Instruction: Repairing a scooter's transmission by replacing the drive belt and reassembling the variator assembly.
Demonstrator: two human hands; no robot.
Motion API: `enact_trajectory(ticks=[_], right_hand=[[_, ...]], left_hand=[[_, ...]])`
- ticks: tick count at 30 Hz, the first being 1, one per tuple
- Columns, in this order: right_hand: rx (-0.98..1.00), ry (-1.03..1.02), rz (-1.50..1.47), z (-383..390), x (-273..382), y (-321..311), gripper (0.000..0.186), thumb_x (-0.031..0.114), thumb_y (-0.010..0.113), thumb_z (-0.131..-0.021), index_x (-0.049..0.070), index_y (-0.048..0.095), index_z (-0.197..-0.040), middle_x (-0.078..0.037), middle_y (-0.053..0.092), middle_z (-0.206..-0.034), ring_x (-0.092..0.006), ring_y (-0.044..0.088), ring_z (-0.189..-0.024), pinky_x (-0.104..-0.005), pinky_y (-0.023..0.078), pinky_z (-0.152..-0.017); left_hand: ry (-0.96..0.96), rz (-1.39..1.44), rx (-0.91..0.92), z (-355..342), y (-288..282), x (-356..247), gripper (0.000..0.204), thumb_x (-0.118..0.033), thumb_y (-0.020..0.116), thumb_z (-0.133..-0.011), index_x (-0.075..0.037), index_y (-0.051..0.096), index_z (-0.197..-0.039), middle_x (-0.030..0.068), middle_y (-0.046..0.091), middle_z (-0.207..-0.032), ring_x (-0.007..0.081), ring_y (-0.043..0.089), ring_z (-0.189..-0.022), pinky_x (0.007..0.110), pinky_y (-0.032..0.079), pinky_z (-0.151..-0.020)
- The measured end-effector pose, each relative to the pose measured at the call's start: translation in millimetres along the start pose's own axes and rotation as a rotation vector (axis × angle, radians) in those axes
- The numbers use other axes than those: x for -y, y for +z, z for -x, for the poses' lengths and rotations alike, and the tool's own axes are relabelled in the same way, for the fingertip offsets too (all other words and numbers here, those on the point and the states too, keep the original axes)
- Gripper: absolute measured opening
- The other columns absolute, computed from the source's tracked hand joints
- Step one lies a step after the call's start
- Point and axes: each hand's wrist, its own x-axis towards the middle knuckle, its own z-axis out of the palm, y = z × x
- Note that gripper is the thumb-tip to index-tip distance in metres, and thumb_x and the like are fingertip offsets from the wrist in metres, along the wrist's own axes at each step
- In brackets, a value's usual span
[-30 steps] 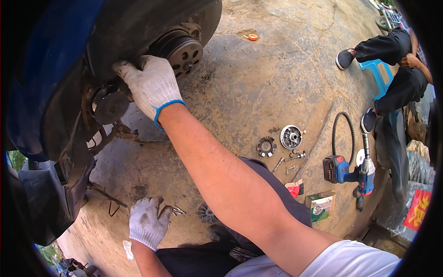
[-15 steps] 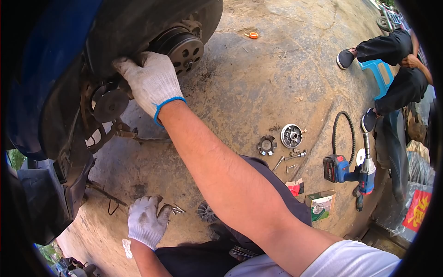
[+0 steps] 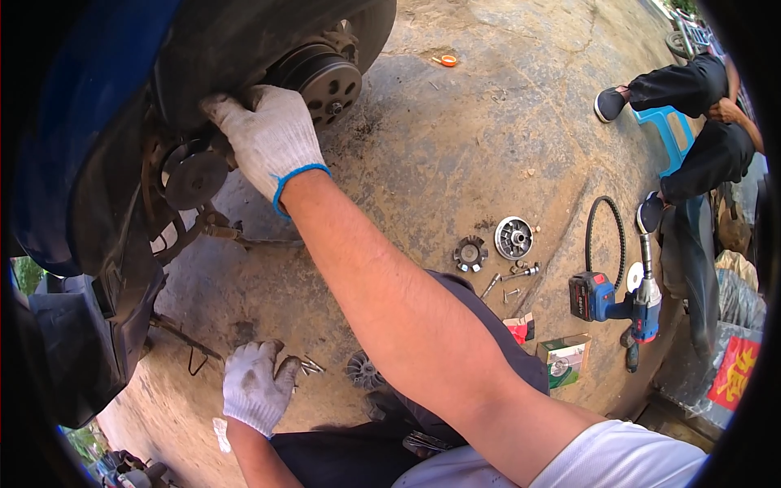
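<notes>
My right hand (image 3: 264,138), in a white knit glove with a blue cuff, reaches up left and grips the edge of the scooter's open engine case (image 3: 203,49), between the round clutch drum (image 3: 325,81) and a smaller dark disc (image 3: 194,179). My left hand (image 3: 252,390), gloved the same way, rests low on the ground. Its fingers are closed on small metal pieces (image 3: 309,366) that stick out to the right. A dark finned pulley (image 3: 364,370) lies just right of them.
On the concrete lie a finned disc (image 3: 470,253), a round silver plate (image 3: 513,237), bolts (image 3: 517,275), a black drive belt (image 3: 606,232), a blue cordless impact wrench (image 3: 622,301) and small boxes (image 3: 563,358). Another person's legs (image 3: 691,89) and a blue stool (image 3: 665,130) are at the right.
Almost nothing has moved. My right hand stays on the engine case and my left hand stays at the metal pieces on the ground, shifting only slightly.
</notes>
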Motion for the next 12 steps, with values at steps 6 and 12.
enact_trajectory(ticks=[6,12], right_hand=[[-0.001,0.013,-0.016,0.8,-1.0,1.8,0.036,0.028,0.074,-0.097,-0.009,0.072,-0.100,-0.013,0.070,-0.074,-0.0178,0.063,-0.062,-0.0333,0.052,-0.061],[-0.007,0.024,0.038,-1.5,-1.8,0.8,0.037,0.028,0.075,-0.096,-0.008,0.072,-0.100,-0.012,0.070,-0.074,-0.0176,0.062,-0.061,-0.0340,0.051,-0.060]], left_hand=[[-0.002,0.004,-0.009,0.8,-0.7,0.8,0.030,-0.031,0.073,-0.090,-0.006,0.072,-0.107,0.0169,0.071,-0.099,0.0395,0.065,-0.101,0.050,0.050,-0.091],[-0.016,0.007,-0.008,0.3,-0.4,-1.2,0.031,-0.029,0.074,-0.090,-0.004,0.073,-0.108,0.0192,0.071,-0.100,0.0413,0.064,-0.102,0.049,0.050,-0.092]])
